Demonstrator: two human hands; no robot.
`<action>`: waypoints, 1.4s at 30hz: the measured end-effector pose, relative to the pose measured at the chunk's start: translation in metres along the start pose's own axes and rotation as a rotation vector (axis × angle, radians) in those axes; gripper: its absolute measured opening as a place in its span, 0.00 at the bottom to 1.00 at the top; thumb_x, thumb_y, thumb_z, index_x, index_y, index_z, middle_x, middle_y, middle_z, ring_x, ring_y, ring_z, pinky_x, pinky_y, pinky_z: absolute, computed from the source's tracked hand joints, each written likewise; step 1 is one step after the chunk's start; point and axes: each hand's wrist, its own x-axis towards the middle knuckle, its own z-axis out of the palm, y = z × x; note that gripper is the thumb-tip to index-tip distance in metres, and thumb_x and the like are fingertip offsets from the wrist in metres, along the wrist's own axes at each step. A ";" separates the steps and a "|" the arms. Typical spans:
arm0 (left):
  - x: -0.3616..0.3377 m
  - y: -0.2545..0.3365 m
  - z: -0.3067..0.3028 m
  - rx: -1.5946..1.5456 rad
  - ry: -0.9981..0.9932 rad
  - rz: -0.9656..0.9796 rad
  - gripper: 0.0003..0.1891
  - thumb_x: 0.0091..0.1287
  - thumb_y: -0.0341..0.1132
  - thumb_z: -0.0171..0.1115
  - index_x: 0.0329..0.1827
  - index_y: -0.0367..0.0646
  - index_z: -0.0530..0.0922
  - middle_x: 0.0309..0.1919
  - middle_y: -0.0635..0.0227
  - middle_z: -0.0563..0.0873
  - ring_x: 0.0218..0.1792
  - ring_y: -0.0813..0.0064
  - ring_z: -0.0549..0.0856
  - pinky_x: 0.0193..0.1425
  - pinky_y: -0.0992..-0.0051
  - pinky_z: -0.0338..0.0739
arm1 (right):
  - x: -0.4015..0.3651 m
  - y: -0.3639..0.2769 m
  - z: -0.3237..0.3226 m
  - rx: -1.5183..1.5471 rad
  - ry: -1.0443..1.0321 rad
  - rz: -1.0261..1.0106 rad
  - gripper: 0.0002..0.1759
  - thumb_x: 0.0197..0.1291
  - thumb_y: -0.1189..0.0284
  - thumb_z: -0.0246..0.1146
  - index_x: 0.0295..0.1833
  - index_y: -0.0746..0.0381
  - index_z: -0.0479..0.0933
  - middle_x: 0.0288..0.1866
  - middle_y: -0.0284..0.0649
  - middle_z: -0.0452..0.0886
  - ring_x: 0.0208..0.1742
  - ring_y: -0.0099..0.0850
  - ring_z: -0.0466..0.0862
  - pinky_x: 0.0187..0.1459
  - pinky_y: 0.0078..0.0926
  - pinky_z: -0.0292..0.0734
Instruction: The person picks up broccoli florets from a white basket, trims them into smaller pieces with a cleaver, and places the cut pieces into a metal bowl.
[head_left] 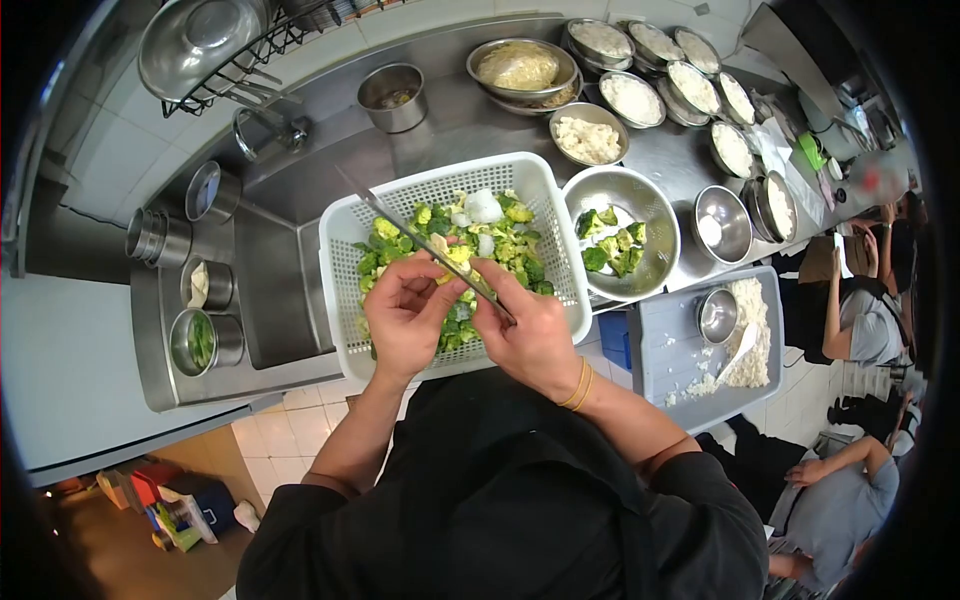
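Note:
My right hand (535,335) grips a knife (395,218), its long blade pointing up and to the left across a white perforated basket (335,260). My left hand (405,312) is closed beside the blade, fingers pinched on a pale yellow-green broccoli piece (458,254), partly covered by the knife and fingers. Below both hands, the basket is filled with cut broccoli (520,262) and a few lumps of ice (483,207). A steel colander bowl (660,235) with several broccoli florets (625,250) stands against the basket's right side.
The basket rests over the sink edge (270,290). Steel pots (205,342) stand at left, another pot (392,97) behind. Several bowls of rice (633,100) crowd the back right. A grey tray (655,350) holds rice and a small bowl. Other people (840,500) are at far right.

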 end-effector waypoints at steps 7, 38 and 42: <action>-0.009 -0.003 0.010 0.069 -0.002 0.052 0.12 0.65 0.14 0.69 0.48 0.34 0.77 0.51 0.55 0.88 0.47 0.75 0.89 0.50 0.76 0.86 | 0.006 0.007 0.006 0.037 0.066 0.009 0.22 0.60 0.78 0.68 0.60 0.63 0.76 0.23 0.46 0.81 0.21 0.39 0.83 0.25 0.36 0.77; 0.092 -0.073 0.095 0.356 -0.550 -0.387 0.26 0.75 0.38 0.65 0.71 0.34 0.72 0.64 0.43 0.81 0.50 0.67 0.89 0.57 0.71 0.83 | -0.035 0.059 -0.114 0.044 0.411 0.367 0.09 0.65 0.77 0.65 0.49 0.69 0.80 0.26 0.36 0.81 0.25 0.18 0.75 0.30 0.23 0.73; 0.068 -0.098 0.073 1.181 -0.765 -0.400 0.16 0.67 0.35 0.70 0.55 0.37 0.83 0.48 0.48 0.88 0.51 0.52 0.88 0.57 0.61 0.82 | -0.047 0.078 -0.123 0.133 0.307 0.389 0.09 0.65 0.76 0.64 0.48 0.69 0.80 0.25 0.35 0.81 0.24 0.18 0.73 0.29 0.23 0.72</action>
